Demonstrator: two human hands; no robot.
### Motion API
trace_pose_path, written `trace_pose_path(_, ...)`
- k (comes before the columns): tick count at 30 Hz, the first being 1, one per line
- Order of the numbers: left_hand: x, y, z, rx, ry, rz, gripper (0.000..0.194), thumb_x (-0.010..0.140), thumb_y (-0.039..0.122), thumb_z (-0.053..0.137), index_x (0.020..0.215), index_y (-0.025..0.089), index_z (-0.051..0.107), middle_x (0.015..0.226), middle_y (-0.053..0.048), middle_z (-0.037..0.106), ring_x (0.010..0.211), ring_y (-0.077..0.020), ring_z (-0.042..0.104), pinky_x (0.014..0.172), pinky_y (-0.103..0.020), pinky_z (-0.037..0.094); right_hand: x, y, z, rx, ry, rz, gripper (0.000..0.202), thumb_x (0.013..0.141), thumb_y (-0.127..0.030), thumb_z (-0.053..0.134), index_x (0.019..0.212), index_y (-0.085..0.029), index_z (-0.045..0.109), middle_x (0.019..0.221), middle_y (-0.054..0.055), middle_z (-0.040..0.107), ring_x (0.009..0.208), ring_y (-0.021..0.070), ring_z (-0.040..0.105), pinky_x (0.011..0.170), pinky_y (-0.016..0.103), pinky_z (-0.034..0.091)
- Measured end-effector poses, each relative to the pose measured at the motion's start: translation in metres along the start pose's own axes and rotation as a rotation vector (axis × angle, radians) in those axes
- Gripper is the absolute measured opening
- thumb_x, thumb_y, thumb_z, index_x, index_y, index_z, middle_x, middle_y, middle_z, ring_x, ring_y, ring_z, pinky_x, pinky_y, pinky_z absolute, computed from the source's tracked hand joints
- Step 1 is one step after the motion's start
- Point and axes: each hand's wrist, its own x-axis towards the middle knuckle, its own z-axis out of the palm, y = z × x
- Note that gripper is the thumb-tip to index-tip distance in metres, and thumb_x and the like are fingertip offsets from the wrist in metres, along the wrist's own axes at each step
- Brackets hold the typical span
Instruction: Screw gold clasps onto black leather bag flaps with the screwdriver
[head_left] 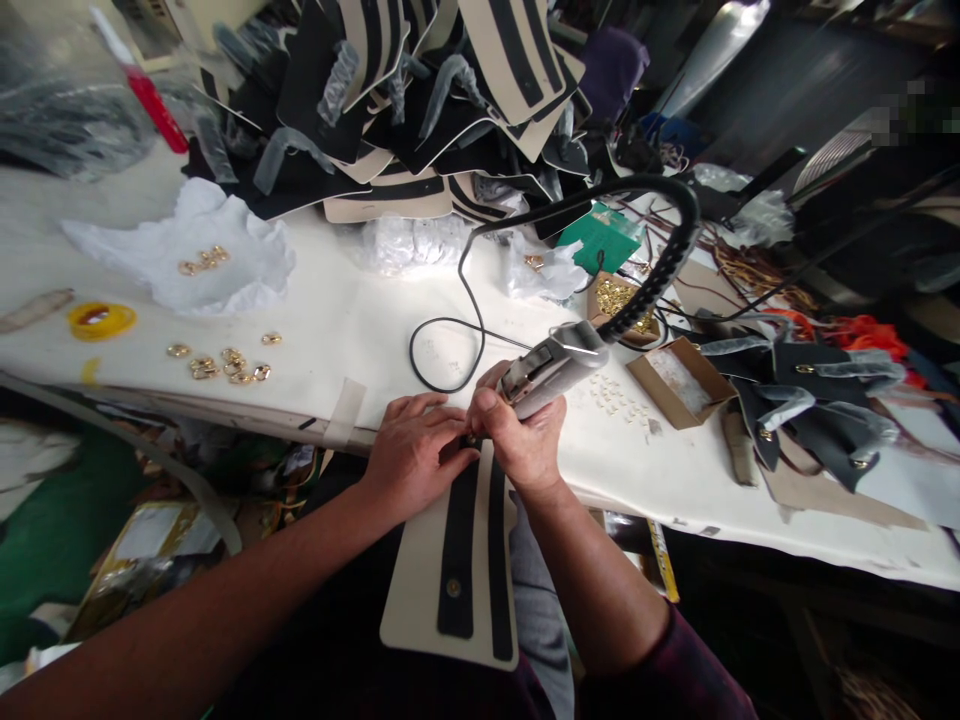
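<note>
My right hand (521,435) is wrapped around a silver powered screwdriver (551,370), its tip pointing down at the far end of a beige bag panel (420,590). Two black straps run along this panel, and a brass-coloured fastener (453,588) sits on one near its lower end. Pressing on the panel's far end is my left hand (416,450), fingers bent and thumb close to the tool tip. The spot where the tip meets the panel is hidden by my fingers. The panel slopes from the table edge down onto my lap.
A heap of similar panels (420,150) covers the back of the table. Gold clasps (232,365) and yellow tape (101,320) lie left; small gold pieces (619,400), a cardboard box (679,385) and dark parts (810,390) lie right. The black cord (480,300) loops behind my hands.
</note>
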Motion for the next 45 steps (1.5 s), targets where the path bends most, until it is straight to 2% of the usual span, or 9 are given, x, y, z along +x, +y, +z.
trace_pose_path(7, 0.0, 0.0, 0.0, 0.015, 0.02, 0.005, 0.025, 0.091, 0.03, 0.076, 0.117, 0.029, 0.075, 0.128, -0.003, 0.076, 0.127, -0.0319, 0.062, 0.103, -0.053, 0.046, 0.003, -0.006, 0.001, 0.015, -0.039, -0.007, 0.037, 0.082, -0.043, 0.081, 0.064, -0.019, 0.059, 0.062, -0.001, 0.057, 0.054, 0.0122, 0.051, 0.05, 0.027, 0.042)
trace_pose_path(12, 0.0, 0.001, 0.0, 0.016, 0.014, 0.003, 0.024, 0.092, 0.03, 0.075, 0.116, 0.028, 0.075, 0.122, -0.004, 0.078, 0.125, -0.0325, 0.063, 0.102, -0.054, 0.047, 0.006, -0.01, 0.001, 0.017, -0.04, 0.022, 0.033, 0.073, -0.036, 0.09, 0.067, -0.018, 0.062, 0.065, -0.001, 0.059, 0.058, 0.0125, 0.053, 0.054, 0.026, 0.045)
trace_pose_path(17, 0.0, 0.001, -0.002, 0.024, 0.008, -0.002, 0.024, 0.091, 0.029, 0.076, 0.115, 0.03, 0.076, 0.126, -0.003, 0.077, 0.125, -0.0325, 0.062, 0.102, -0.054, 0.046, 0.005, -0.009, 0.002, -0.053, -0.013, 0.077, 0.029, 0.076, -0.032, 0.082, 0.063, -0.02, 0.059, 0.061, -0.001, 0.059, 0.054, 0.0126, 0.053, 0.052, 0.026, 0.045)
trace_pose_path(23, 0.001, 0.001, -0.001, 0.022, 0.02, 0.002, 0.024, 0.09, 0.028, 0.076, 0.114, 0.03, 0.076, 0.128, -0.003, 0.076, 0.128, -0.0321, 0.061, 0.104, -0.052, 0.046, 0.005, -0.007, 0.003, -0.076, -0.016, 0.071, 0.025, 0.075, -0.027, 0.076, 0.061, -0.02, 0.057, 0.061, -0.001, 0.059, 0.054, 0.0128, 0.052, 0.052, 0.027, 0.044)
trace_pose_path(31, 0.001, 0.002, 0.0, 0.038, 0.02, 0.0, 0.02, 0.091, 0.03, 0.075, 0.111, 0.027, 0.075, 0.115, -0.003, 0.08, 0.121, -0.033, 0.065, 0.1, -0.052, 0.047, 0.009, -0.009, 0.002, 0.002, -0.113, 0.071, 0.037, 0.07, -0.037, 0.09, 0.064, -0.019, 0.058, 0.063, -0.002, 0.055, 0.059, 0.0124, 0.05, 0.054, 0.026, 0.044)
trace_pose_path(37, 0.001, 0.002, -0.001, 0.036, 0.013, -0.01, 0.023, 0.09, 0.03, 0.076, 0.113, 0.029, 0.074, 0.117, -0.003, 0.079, 0.123, -0.0332, 0.064, 0.103, -0.053, 0.046, 0.009, -0.006, 0.0, 0.014, -0.113, 0.075, 0.041, 0.072, -0.039, 0.091, 0.063, -0.019, 0.056, 0.063, -0.002, 0.054, 0.058, 0.0124, 0.049, 0.053, 0.026, 0.043)
trace_pose_path(42, 0.0, 0.002, 0.001, 0.044, 0.024, -0.016, 0.026, 0.09, 0.031, 0.076, 0.115, 0.027, 0.074, 0.119, -0.006, 0.078, 0.12, -0.033, 0.065, 0.102, -0.052, 0.048, 0.011, -0.009, 0.001, 0.029, -0.131, 0.066, 0.041, 0.07, -0.042, 0.091, 0.065, -0.02, 0.058, 0.064, -0.002, 0.055, 0.06, 0.0125, 0.049, 0.054, 0.026, 0.045)
trace_pose_path(45, 0.001, 0.002, 0.001, 0.037, 0.023, -0.018, 0.027, 0.09, 0.032, 0.076, 0.116, 0.028, 0.073, 0.121, -0.006, 0.078, 0.122, -0.033, 0.065, 0.103, -0.052, 0.047, 0.01, -0.009, 0.002, 0.022, -0.102, 0.074, 0.039, 0.07, -0.041, 0.09, 0.065, -0.02, 0.058, 0.064, -0.002, 0.056, 0.059, 0.0125, 0.05, 0.053, 0.026, 0.045)
